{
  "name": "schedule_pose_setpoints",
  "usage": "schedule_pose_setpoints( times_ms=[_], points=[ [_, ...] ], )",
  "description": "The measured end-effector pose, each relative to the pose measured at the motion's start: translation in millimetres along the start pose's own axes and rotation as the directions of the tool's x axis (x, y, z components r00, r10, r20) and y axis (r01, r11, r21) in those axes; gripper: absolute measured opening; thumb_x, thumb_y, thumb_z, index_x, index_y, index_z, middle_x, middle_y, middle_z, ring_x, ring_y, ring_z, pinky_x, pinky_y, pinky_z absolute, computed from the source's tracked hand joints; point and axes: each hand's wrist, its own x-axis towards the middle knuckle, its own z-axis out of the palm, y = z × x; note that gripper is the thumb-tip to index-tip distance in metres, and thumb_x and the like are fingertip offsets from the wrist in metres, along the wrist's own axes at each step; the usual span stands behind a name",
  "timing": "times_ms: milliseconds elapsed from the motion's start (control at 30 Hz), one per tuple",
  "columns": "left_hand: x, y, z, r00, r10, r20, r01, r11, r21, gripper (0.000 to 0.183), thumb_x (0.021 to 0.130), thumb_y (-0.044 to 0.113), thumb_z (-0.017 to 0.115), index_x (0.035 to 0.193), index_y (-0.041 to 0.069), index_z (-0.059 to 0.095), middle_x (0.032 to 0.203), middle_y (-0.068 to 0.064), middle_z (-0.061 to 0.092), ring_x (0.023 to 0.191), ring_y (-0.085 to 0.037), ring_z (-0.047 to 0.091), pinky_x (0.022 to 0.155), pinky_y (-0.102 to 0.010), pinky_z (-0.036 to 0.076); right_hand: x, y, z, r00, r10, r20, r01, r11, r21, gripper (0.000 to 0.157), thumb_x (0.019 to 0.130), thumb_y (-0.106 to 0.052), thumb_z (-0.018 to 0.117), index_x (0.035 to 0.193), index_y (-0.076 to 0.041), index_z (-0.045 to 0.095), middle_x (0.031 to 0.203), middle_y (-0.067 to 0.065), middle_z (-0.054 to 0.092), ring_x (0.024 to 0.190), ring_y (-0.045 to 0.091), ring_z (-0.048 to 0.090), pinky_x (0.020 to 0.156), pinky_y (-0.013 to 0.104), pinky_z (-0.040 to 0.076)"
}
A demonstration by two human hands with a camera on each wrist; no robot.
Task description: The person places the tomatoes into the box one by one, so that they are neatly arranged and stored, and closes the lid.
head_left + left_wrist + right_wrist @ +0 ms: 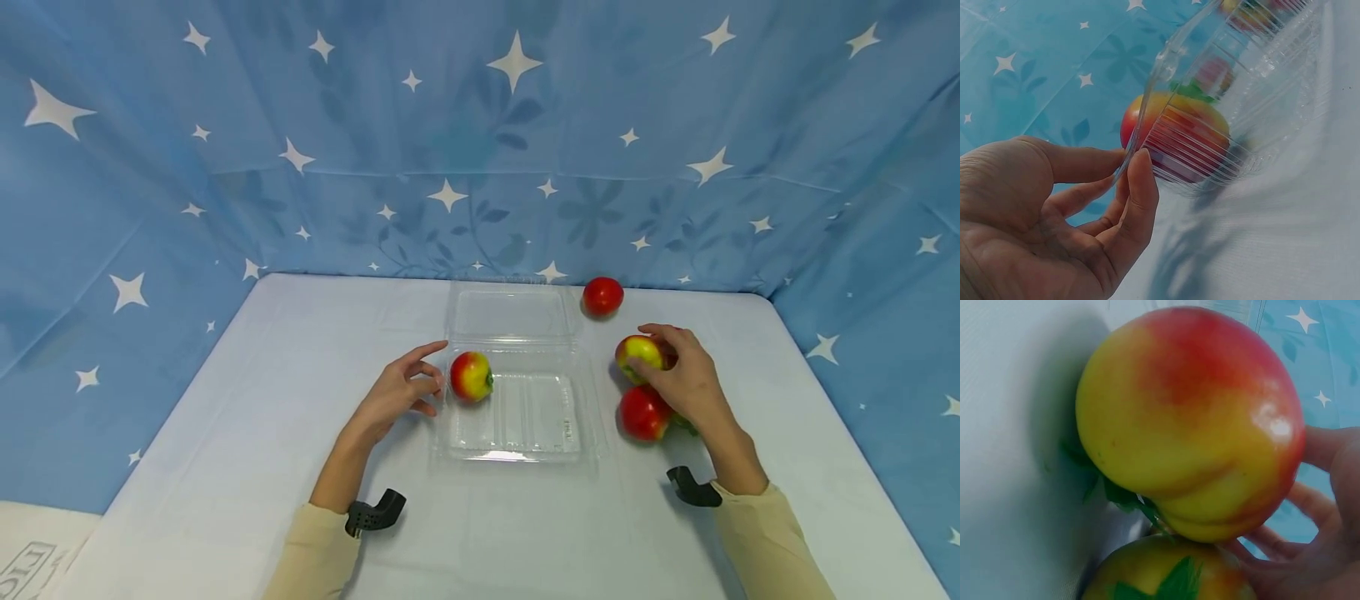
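Note:
On the table lies an open clear plastic container [517, 446] with its lid folded back. One red and yellow peach [471, 377] sits at its left inside edge; through the ribbed wall it also shows in the left wrist view. My left hand [401, 387] pinches the container's left rim between thumb and fingers. To the right of the container, my right hand [686, 375] holds another peach [636, 353], thumb on the near side and fingers over the top. A redder peach [642, 413] lies just in front of it. The right wrist view shows that near peach large, covering parts of the fingers.
Behind the container's right side stands a red fruit [602, 297]. Another peach with green leaves [1166, 572] lies beside the near one, partly under my right hand. A blue star-patterned curtain [480, 150] closes off the table's back and sides.

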Motion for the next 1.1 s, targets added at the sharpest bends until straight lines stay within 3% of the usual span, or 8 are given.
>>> schedule_pose_setpoints(
  times_ms=[267, 633, 967, 1100],
  points=[
    [1.0, -1.3, -0.6, 1.0, -0.003, 0.0, 0.003, 1.0, 0.001, 0.064, 0.099, 0.007, 0.065, 0.158, 0.021, 0.045, 0.107, -0.01, 0.06, 0.088, -0.028, 0.065, 0.065, -0.027, 0.063, 0, -2, 1.8, 1.0, -0.02, -0.008, 0.02, 0.998, 0.054, 0.05, 0.1, -0.025, 0.069, 0.146, -0.008, 0.055, 0.142, 0.027, 0.048, 0.124, 0.043, 0.047, 0.101, 0.058, 0.049],
    [0.8, -0.4, -0.6, 1.0, -0.002, -0.003, 0.002, 1.0, 0.0, 0.064, 0.098, 0.007, 0.065, 0.158, 0.021, 0.045, 0.108, -0.01, 0.06, 0.086, -0.023, 0.064, 0.066, -0.027, 0.063, 3, -12, 4.3, 1.0, -0.003, -0.01, 0.004, 0.992, 0.125, 0.072, 0.09, -0.026, 0.082, 0.149, -0.015, 0.043, 0.145, 0.023, 0.05, 0.13, 0.042, 0.046, 0.103, 0.063, 0.051],
    [3.3, -2.6, 2.8, 1.0, -0.003, 0.007, 0.003, 1.0, 0.002, 0.062, 0.099, 0.008, 0.064, 0.158, 0.021, 0.046, 0.109, -0.01, 0.06, 0.087, -0.024, 0.065, 0.066, -0.027, 0.063, -2, -21, 3.7, 0.999, 0.023, 0.033, -0.028, 0.988, 0.155, 0.081, 0.092, -0.03, 0.08, 0.156, -0.01, 0.033, 0.152, 0.026, 0.045, 0.133, 0.044, 0.047, 0.106, 0.065, 0.052],
    [1.3, -1.2, 0.2, 1.0, 0.0, -0.008, 0.0, 1.0, 0.001, 0.062, 0.1, 0.009, 0.065, 0.157, 0.021, 0.047, 0.107, -0.01, 0.06, 0.086, -0.026, 0.065, 0.066, -0.027, 0.063, -1, -26, 6.0, 0.999, 0.011, 0.045, -0.019, 0.986, 0.167, 0.081, 0.092, -0.032, 0.08, 0.156, -0.011, 0.036, 0.151, 0.024, 0.047, 0.134, 0.043, 0.048, 0.107, 0.064, 0.052]
  ],
)
